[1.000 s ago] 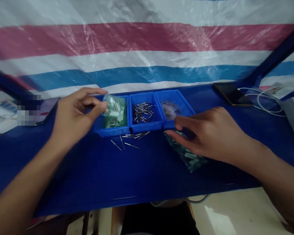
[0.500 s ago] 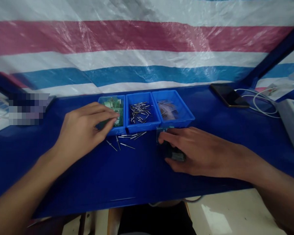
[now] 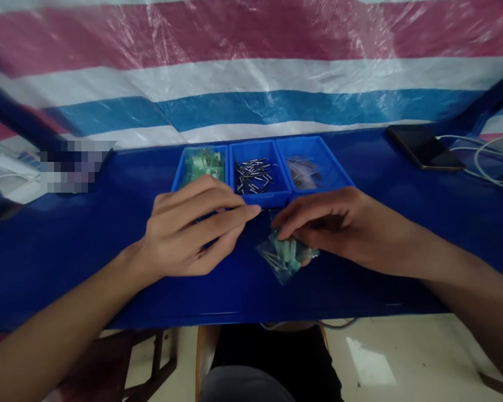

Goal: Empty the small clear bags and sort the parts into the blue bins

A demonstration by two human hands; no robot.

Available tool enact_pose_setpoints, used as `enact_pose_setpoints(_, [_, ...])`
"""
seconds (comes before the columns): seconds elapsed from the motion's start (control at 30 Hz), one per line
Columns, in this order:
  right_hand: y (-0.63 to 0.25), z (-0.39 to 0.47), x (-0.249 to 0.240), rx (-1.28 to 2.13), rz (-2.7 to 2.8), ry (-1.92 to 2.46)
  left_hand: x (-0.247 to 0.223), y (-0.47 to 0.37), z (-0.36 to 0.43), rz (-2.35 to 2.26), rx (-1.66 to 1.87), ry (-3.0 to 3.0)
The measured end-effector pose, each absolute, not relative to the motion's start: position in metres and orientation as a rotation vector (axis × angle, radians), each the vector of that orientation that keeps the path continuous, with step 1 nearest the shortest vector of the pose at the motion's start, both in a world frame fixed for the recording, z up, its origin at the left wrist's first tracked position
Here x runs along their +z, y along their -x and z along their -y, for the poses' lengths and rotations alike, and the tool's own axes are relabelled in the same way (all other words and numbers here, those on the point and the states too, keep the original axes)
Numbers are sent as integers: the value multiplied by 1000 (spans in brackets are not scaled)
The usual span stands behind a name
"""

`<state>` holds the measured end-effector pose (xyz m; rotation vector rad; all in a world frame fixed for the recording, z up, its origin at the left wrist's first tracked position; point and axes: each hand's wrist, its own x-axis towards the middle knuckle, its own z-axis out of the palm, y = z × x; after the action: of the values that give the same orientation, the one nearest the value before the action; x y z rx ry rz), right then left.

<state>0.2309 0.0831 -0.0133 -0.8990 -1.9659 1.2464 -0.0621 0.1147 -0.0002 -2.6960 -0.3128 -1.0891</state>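
Note:
My right hand (image 3: 352, 234) pinches a small clear plastic bag (image 3: 285, 258) from above; greenish-white pieces and thin metal pins show through it. My left hand (image 3: 199, 231) is to the left of the bag, its thumb and fingertips pressed together; whatever may be between them is too small to make out. Just behind the hands is a row of three blue bins. The left bin (image 3: 176, 177) holds green-tinted plastic packets (image 3: 205, 163). Loose metal blind rivets (image 3: 254, 173) lie in the middle bin (image 3: 262, 200). Clear packets of metal pieces (image 3: 304, 172) fill part of the right bin (image 3: 333, 167).
The blue tabletop (image 3: 184, 304) ends in a front edge close to my lap. A dark phone (image 3: 423, 148) with white cables (image 3: 482, 159) lies at the back right. Papers and a blurred-out item (image 3: 69, 167) are at the left. A striped plastic sheet (image 3: 251, 72) hangs behind.
My left hand has come from the left bin rightward and nearer. The bag in my right hand is now turned into clear view. Loose rivets before the bins are now hidden by my left hand.

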Motion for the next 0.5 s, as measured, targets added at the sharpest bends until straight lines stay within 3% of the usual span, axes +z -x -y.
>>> enact_pose_setpoints(0.27, [-219, -72, -4, 1306, 1634, 713, 4, 63, -98, 622, -1214, 2671])
enact_pose_setpoints(0.5, [-210, -69, -11, 1035, 1668, 800, 0, 54, -86, 758, -1334, 2774])
